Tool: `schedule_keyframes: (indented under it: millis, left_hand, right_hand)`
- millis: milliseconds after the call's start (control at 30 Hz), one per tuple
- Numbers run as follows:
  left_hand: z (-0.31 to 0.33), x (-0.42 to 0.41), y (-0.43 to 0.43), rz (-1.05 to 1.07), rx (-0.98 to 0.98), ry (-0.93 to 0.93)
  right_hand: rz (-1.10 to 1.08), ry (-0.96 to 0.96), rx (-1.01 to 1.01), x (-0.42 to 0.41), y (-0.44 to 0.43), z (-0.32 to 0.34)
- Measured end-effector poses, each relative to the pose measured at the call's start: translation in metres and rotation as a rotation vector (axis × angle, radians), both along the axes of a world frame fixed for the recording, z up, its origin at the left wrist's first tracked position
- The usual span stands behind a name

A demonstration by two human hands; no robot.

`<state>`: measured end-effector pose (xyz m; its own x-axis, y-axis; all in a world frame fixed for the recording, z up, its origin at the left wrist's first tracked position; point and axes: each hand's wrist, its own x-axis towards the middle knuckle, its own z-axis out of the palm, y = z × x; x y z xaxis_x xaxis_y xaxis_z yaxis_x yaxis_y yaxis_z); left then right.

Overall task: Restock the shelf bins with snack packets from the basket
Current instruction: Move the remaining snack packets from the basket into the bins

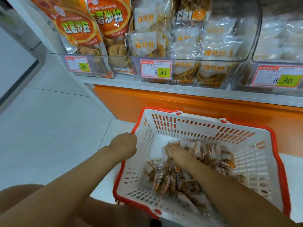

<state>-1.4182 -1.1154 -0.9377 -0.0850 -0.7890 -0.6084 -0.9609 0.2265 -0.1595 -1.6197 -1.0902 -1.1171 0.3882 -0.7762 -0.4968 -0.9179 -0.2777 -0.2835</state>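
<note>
A white plastic basket with a red rim (242, 145) stands tilted on the floor below the shelf. Several clear snack packets (165, 179) with orange-brown pieces lie in its bottom, blurred. My left hand (124, 145) grips the basket's left rim. My right hand (176, 153) is down inside the basket on the packets, fingers reaching among them; whether they are closed round a packet is blurred. Above, a clear shelf bin (213, 76) holds similar packets behind an 8.80 price tag (156, 69).
Tall orange snack bags (91, 30) stand in the left bin. Another clear bin (277, 74) with an 8.80 tag sits at the right. An orange base panel (164, 102) runs under the white shelf edge. Pale floor tiles (49, 128) spread to the left.
</note>
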Motion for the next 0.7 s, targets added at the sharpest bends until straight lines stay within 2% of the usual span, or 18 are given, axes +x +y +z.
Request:
schedule_keyframes:
  millis: [200, 567, 700]
  left_hand:
    - [0.001, -0.002, -0.005, 0.005, 0.006, -0.017]
    - [0.0, 0.005, 0.003, 0.103, 0.038, 0.09]
    - [0.007, 0.01, 0.009, 0.134, 0.038, 0.161]
  right_hand:
    - [0.017, 0.03, -0.011, 0.011, -0.002, -0.011]
    - [0.23, 0.137, -0.114, -0.015, 0.001, 0.027]
    - [0.172, 0.138, -0.167, -0.014, 0.002, 0.038]
